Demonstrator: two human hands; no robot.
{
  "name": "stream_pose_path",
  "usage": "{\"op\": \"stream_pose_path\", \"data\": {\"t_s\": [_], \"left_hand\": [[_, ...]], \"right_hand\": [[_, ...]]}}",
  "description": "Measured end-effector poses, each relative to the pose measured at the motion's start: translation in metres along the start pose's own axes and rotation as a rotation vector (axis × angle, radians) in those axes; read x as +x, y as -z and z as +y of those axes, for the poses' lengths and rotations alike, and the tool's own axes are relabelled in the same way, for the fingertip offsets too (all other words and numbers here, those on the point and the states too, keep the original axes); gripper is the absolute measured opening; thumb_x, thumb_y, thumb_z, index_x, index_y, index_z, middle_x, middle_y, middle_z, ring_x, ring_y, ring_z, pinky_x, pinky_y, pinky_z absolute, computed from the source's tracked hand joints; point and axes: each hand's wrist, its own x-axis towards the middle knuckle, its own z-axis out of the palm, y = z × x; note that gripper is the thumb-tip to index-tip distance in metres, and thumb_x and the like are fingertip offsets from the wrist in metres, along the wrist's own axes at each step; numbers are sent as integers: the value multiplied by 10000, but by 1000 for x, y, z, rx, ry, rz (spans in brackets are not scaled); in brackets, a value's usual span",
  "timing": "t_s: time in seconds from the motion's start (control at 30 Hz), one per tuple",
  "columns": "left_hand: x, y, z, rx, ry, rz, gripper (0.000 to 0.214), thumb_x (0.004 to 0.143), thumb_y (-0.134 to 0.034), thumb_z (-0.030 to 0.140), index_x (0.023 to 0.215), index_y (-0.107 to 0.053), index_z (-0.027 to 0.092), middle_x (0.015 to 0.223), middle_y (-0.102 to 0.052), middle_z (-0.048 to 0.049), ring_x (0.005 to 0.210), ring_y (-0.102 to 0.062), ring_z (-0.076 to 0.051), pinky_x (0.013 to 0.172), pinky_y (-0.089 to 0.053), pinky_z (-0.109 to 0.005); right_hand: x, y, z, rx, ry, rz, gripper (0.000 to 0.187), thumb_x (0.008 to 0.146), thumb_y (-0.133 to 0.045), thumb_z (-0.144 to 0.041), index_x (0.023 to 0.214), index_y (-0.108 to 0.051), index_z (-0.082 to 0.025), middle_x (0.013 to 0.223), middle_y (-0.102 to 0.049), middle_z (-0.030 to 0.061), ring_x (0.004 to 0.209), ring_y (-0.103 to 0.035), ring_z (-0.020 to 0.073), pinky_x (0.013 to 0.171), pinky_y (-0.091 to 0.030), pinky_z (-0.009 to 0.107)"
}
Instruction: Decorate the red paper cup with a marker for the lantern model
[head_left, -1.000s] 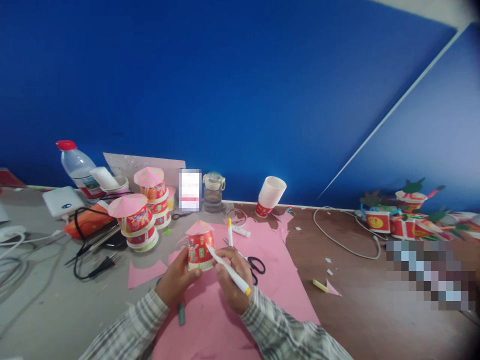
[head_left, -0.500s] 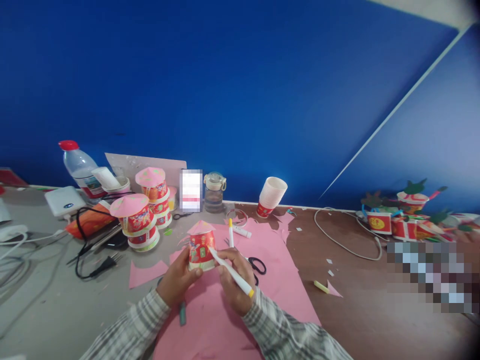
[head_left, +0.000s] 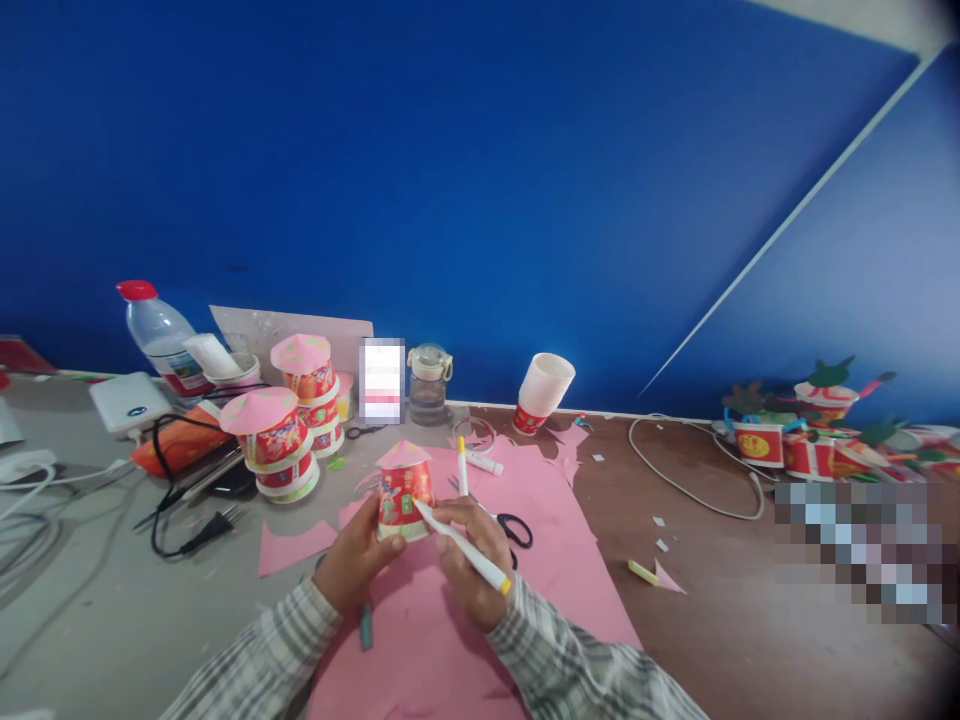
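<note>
In left hand [head_left: 351, 560] sits one cup [head_left: 397, 508], in right hand [head_left: 466, 588] one marker [head_left: 474, 554].

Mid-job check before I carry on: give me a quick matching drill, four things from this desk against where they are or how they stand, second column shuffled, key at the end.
Column one
1. Single pink-roofed cup
2. Marker aimed at that cup
3. Nested paper cups
4. Short yellow stick

Column two
A. Lying beside a small pink triangle
B. In the right hand
C. Tilted, in front of the blue wall
D. In the left hand

Right pairs: 1-D, 2-B, 3-C, 4-A
</note>
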Motion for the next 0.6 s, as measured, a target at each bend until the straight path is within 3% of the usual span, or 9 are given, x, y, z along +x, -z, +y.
{"op": "stream_pose_path", "data": {"t_s": [0.27,0.6], "left_hand": [[1,1,0,2,20,-8,490,525,-599,437,930,-549,166,850,-659,-116,791,-544,-345,701,-416,-448],[0,0,-2,-24,3,-5,476,537,-594,435,923,-550,158,855,-649,-121,833,-532,-348,726,-404,-450]], "right_hand": [[-2,3,2,-1,-41,26,195,731,-528,-159,864,-661,-205,764,-683,34,658,-649,198,616,-528,291],[-3,2,0,11,-4,32,224,699,-525,-127,847,-671,-210,809,-706,45,734,-674,212,687,-540,306]]}}
